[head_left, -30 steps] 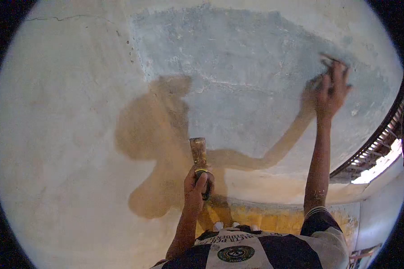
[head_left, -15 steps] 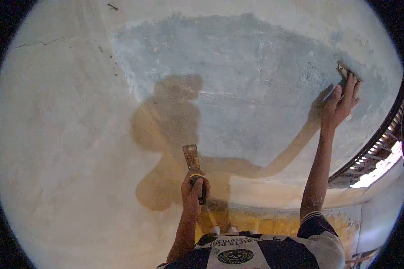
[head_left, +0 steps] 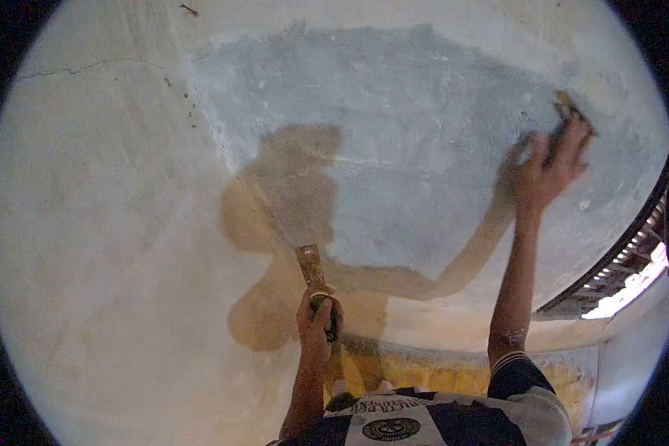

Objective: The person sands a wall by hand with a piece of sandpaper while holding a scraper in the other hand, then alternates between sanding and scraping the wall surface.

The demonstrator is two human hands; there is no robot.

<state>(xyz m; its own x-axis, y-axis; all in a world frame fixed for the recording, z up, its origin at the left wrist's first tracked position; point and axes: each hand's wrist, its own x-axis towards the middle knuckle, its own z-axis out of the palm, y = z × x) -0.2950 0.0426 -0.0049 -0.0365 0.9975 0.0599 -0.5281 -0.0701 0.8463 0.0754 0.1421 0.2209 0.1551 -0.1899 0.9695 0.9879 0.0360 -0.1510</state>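
My left hand is wrapped round the dark handle of a putty knife. Its worn, stained blade points up, low in front of the wall. At the upper right, my right hand reaches up with a small flat scraper at its fingertips, against the wall. Motion blur and the fingers hide part of that tool. A large grey-blue patch covers the wall around it, rough at its borders, with pale scuffs on it.
Cream wall surrounds the patch, with a thin crack and a nail at the upper left. My shadow falls across the middle. To the right are dark roof edging and a bright gap. Yellow wall shows below.
My right hand has shifted slightly left, and its scraper has tilted and blurred. The putty knife in my left hand has dropped a little and moved slightly left. The view has shifted slightly.
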